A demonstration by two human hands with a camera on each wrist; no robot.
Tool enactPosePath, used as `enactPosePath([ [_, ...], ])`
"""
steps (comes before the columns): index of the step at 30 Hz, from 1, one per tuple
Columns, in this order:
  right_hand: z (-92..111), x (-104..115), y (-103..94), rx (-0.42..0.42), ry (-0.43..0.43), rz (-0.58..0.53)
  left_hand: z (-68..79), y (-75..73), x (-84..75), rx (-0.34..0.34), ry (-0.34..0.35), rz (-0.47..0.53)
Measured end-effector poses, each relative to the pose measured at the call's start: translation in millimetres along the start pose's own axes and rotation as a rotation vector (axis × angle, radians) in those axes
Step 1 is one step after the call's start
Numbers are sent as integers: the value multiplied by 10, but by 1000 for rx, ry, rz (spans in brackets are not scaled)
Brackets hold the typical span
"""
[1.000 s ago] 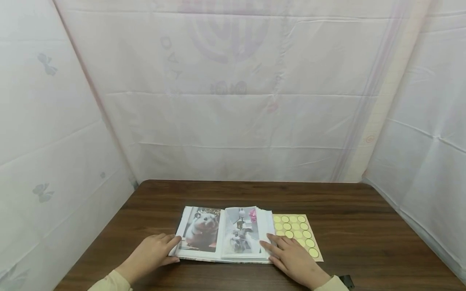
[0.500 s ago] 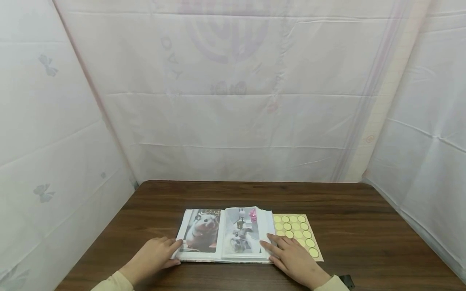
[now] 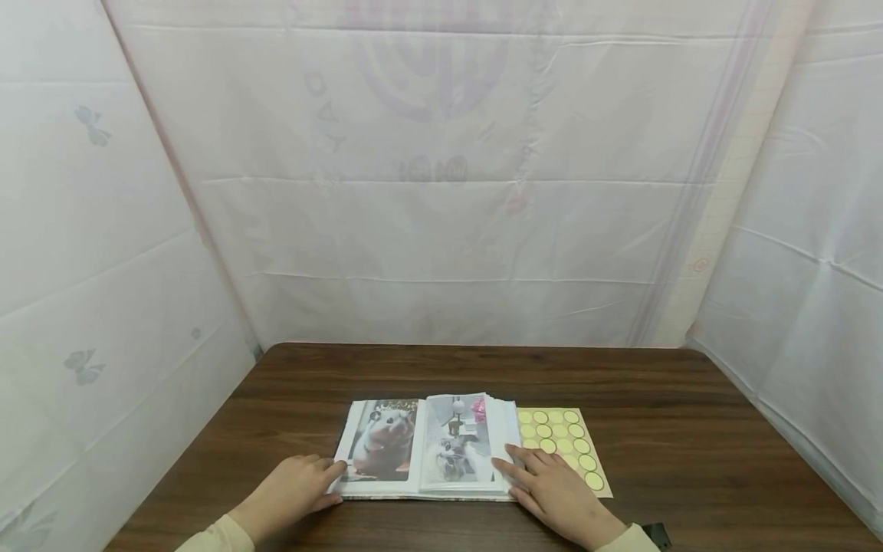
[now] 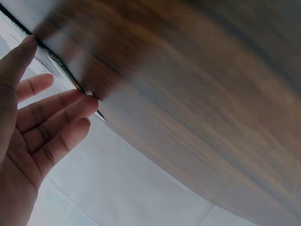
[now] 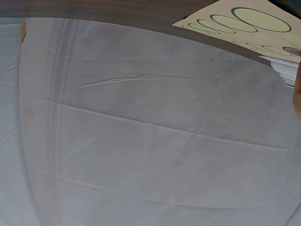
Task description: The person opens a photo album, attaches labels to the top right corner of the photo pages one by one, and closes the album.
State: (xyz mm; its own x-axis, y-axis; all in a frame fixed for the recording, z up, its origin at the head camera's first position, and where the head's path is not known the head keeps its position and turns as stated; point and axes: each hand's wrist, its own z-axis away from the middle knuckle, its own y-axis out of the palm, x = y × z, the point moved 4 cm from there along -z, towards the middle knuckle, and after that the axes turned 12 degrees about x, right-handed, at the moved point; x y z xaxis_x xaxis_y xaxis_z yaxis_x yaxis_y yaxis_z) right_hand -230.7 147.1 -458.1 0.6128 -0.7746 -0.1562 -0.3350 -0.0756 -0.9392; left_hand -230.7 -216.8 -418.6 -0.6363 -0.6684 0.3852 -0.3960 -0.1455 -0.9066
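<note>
A photo album (image 3: 421,445) lies spread on the table in the head view. Its left page carries a picture of a hamster (image 3: 383,445), its right page a grey picture with a pink flower. At the album's left edge my left hand (image 3: 293,487) rests, thumb by the front corner and fingers extended. The left wrist view shows those fingers (image 4: 61,110) along the album's edge. My right hand (image 3: 559,491) lies over the album's right edge, fingertips on the page margin and thumb near the front edge. Only a sliver of that hand shows in the right wrist view.
A sheet of round yellow stickers (image 3: 582,445) lies just right of the album, partly under the right hand. The dark wooden table (image 3: 441,368) is bounded by white cloth walls (image 3: 441,253) at the back and sides.
The album's left side has come down flatter, and my left hand has shifted slightly toward me and to the right with it. My right hand has stayed put.
</note>
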Motion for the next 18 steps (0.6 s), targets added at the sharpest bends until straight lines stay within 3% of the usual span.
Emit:
enactPosePath([
  [8,5,3,1,13,5,-7,-13,-17,-19,45,-8,-2],
  [18,6,3,1,5,0,4,-106,-92,-53,26,-9,-61],
])
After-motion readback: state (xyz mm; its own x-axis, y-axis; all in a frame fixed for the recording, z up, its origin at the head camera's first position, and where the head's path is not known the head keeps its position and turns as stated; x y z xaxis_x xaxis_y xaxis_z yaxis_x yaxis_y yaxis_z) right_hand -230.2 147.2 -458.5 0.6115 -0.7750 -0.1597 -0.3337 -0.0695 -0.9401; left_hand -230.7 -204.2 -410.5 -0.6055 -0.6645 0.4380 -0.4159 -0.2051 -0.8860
